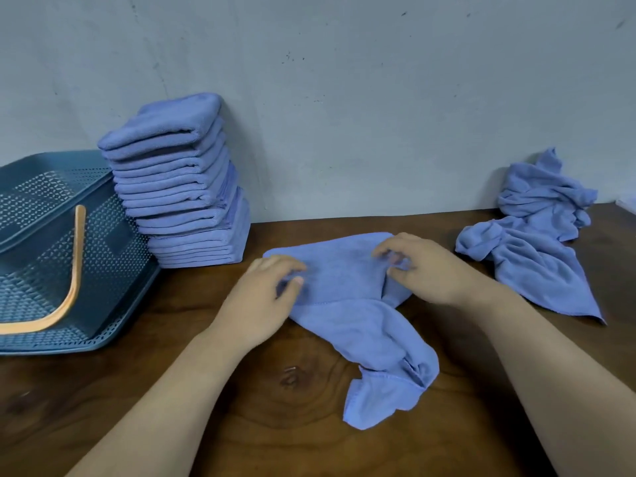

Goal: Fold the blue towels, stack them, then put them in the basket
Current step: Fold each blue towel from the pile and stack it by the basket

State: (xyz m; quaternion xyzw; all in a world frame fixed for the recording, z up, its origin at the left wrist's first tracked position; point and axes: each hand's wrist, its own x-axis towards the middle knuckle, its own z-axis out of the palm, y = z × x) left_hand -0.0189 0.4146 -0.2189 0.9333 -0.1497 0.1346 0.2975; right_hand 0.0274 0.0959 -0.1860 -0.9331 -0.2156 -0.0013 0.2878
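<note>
A rumpled blue towel [354, 304] lies on the wooden table in front of me, one end trailing toward the near edge. My left hand [265, 297] pinches its left part between thumb and fingers. My right hand [423, 266] pinches the towel's upper right part. A tall, leaning stack of folded blue towels [179, 187] stands against the wall at the left. To its left sits a teal perforated basket [44, 270] with an orange handle. A heap of unfolded blue towels [537, 235] lies at the right against the wall.
The dark wooden table [275, 401] runs to a grey wall at the back. The basket touches the folded stack's base. Bare wood shows between the towel in my hands and the heap at the right.
</note>
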